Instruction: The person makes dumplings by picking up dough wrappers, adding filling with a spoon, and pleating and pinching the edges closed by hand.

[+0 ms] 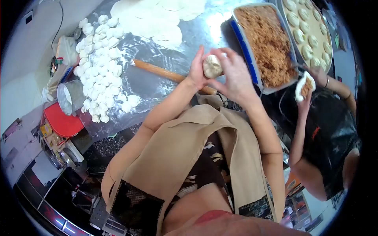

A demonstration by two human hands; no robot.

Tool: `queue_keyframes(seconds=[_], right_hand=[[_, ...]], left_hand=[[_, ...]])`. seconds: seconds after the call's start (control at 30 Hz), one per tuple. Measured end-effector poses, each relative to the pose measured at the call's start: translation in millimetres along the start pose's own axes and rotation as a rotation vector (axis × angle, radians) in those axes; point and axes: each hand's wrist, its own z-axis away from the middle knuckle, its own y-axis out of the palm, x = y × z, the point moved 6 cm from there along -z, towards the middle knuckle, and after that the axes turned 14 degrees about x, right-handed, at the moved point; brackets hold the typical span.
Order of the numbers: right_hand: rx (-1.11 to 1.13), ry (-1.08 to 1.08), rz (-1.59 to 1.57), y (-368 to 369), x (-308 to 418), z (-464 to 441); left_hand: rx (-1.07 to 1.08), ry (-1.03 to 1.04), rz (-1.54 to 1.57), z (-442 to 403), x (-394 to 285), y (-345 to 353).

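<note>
A round pleated bun (212,66) of pale dough sits between my two hands above the table, its gathered top towards me. My left hand (197,71) cups it from the left, thumb side up. From the right, my right hand (237,76) curves its fingers over the far side of the bun, slightly blurred. A wooden rolling pin (157,70) lies on the floured table (157,51) behind my left wrist. Close to my right hand stands a blue-sided tub (243,49) of brown minced filling (265,43).
Many dough pieces (100,67) lie at the left, with flat dough wrappers (157,19) at the back. A tray (328,65) of shaped buns stands far right. There a co-worker's hand (305,104) holds an open wrapper with filling (306,87). A metal container (71,98) stands left.
</note>
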Motion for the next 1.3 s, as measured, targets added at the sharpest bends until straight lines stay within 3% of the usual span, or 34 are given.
queue_keyframes(seconds=[0.1,0.17,0.23,0.27,0.3,0.37,0.4,0.47,0.57,0.63,0.67,0.73,0.77,0.87,0.93,1.0,1.03,1.1,1.17,1.3], right_hand=[[0.202,-0.017,-0.072,57,-20,-25],[0.128,-0.014,-0.233,83,-48,-39],[0.128,0.025,-0.224,111,-85,-53],[0.126,0.075,-0.211,119,-96,-55],[0.131,0.077,-0.213,119,-95,-54],[0.191,0.163,0.148,109,-90,-50],[0.172,0.149,0.141,82,-71,-45],[0.053,0.097,0.011,29,-54,-19],[-0.282,0.225,-0.004,-40,-61,52],[-0.351,0.531,-0.081,-47,-102,126],[-0.321,0.556,0.068,-42,-109,152],[-0.208,0.580,0.288,-35,-105,181],[-0.150,0.582,0.327,-21,-106,186],[-0.072,0.561,0.133,17,-108,176],[-0.278,0.424,0.209,22,-112,161],[-0.413,0.367,0.294,17,-119,150],[-0.443,0.359,0.327,9,-121,148],[-0.453,0.417,0.290,12,-148,156],[-0.412,0.463,0.181,13,-160,171],[-0.761,0.413,0.337,-26,-135,185]], left_hand=[[0.117,-0.018,0.142,-1,-15,-18],[-0.074,0.060,-0.099,-9,-45,-82],[-0.560,0.336,-1.040,3,-131,-134],[-0.842,0.456,-1.140,12,-174,-166],[-0.984,0.579,-1.151,22,-207,-174],[-1.268,0.460,-1.619,30,-251,-173],[-1.259,0.456,-1.617,31,-265,-173],[-1.079,0.000,-1.921,13,-277,-186],[-0.981,-0.252,-1.741,10,-297,-220],[-0.925,-0.395,-2.234,0,-311,-242],[-0.962,-0.465,-2.237,1,-307,-220],[-0.763,-0.183,-2.669,-6,-284,-159],[-0.610,-0.049,-2.690,-8,-279,-151],[-0.467,0.085,-2.522,1,-248,-96],[-0.418,0.152,-2.407,5,-226,-71],[-0.361,0.257,-1.674,12,-215,-66],[-0.353,0.254,-1.679,14,-201,-50],[-0.177,0.292,-0.658,18,-157,-35],[-0.157,0.232,-0.332,23,-116,-18],[0.063,0.109,-0.031,5,-48,5]])
